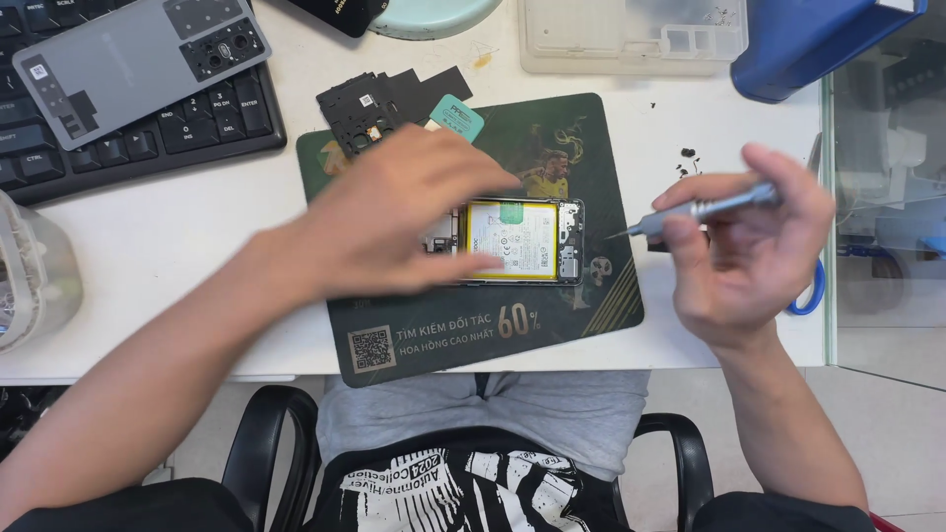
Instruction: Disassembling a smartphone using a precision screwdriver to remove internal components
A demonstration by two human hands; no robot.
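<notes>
Two hands work over a white worktop. At the far left stands a clear plastic tub, and above it a black keyboard carries a grey phone back cover. Your left hand reaches in from the lower left, blurred, palm down with fingers loosely spread, resting across the left end of the opened phone; it grips nothing that you can see. That phone lies flat in the middle of a dark green mat, its pale yellow battery showing. Behind your left hand, at the mat's top edge, sit a black inner frame and a small teal pick. To the right, your right hand is closed around a slim grey screwdriver, whose tip points left and stops just short of the phone's right end, apart from it. Beyond, a clear parts tray and a blue box stand at the worktop's back edge.
</notes>
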